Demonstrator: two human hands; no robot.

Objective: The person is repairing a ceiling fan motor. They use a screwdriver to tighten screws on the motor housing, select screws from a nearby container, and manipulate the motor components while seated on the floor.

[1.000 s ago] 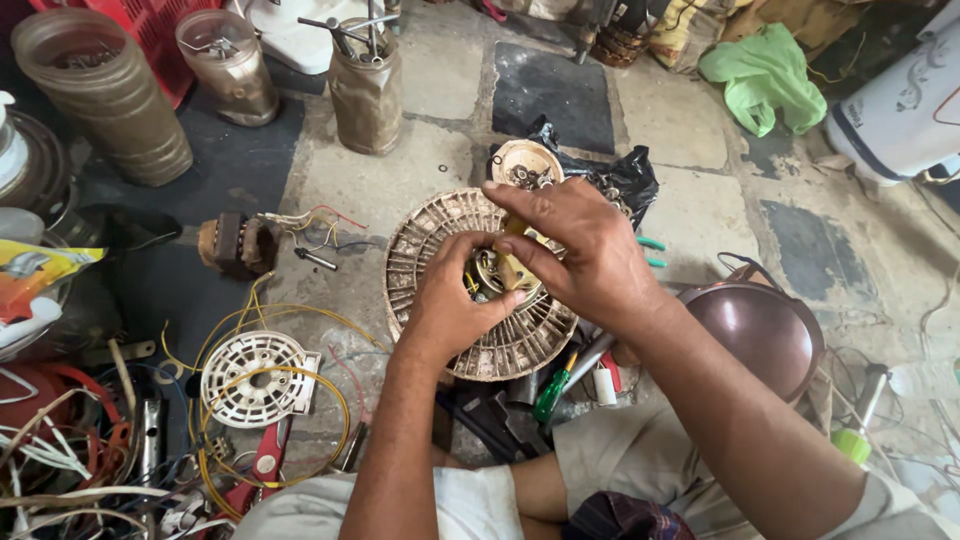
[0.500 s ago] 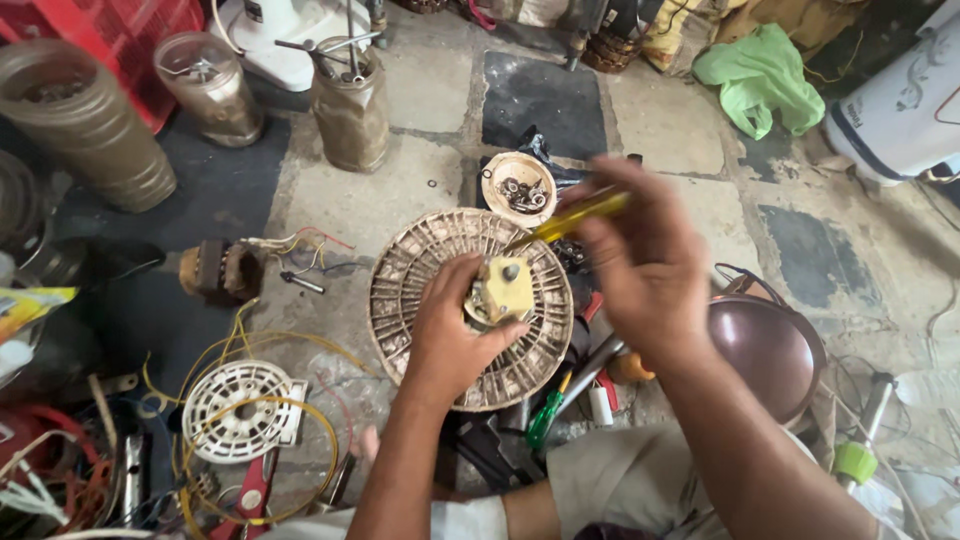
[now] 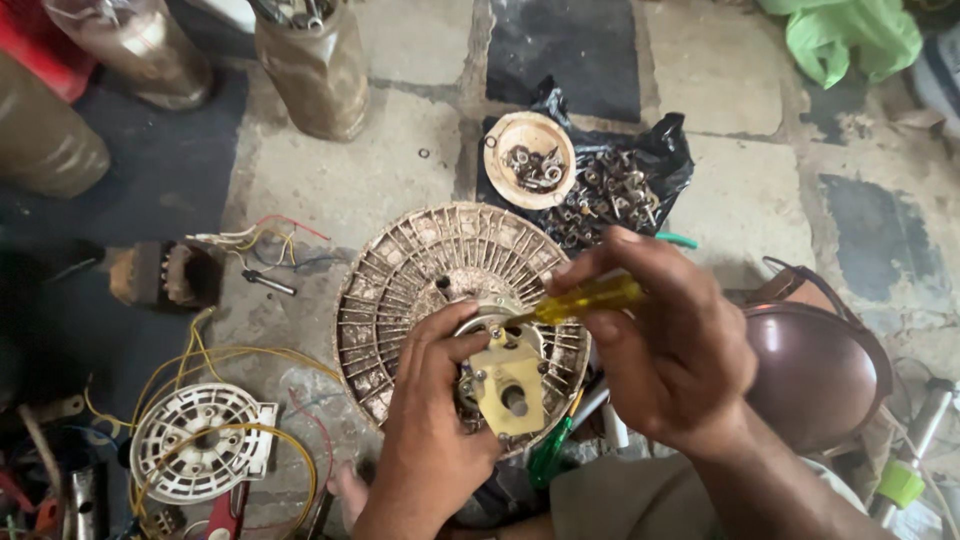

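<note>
Your left hand [image 3: 430,420] is pinching a small cream-yellow bracket with a round hole [image 3: 508,385], thumb on its upper edge and fingers curled under it, and it keeps the bracket against the hub of the round, dirty slotted fan grille of beige plastic [image 3: 400,290]. The grille lies flat on the stone floor [image 3: 720,200], right in front of your knees. Your right hand [image 3: 670,350] is closed around a screwdriver with a clear yellow handle [image 3: 590,297]; the tip points down and to the left, at the metal ring just above the bracket. I cannot tell if the tip sits already in a screw head.

As I judge it, the work on the hub is in the middle. The bracket is not seated flat; it looks tilted and supported only by your fingers, so the fixing is not finished. Which screws are in and which are missing, the picture does not show clearly.

Near the grille, behind it, a small round beige dish with screws [image 3: 529,160] stands on a black plastic bag with more metal parts [image 3: 620,195]. At your left lies a white round motor cover with yellow wires [image 3: 200,440], well apart from the grille. A brown rounded helmet-like shell [image 3: 815,370] lies just beside your right wrist.
</note>
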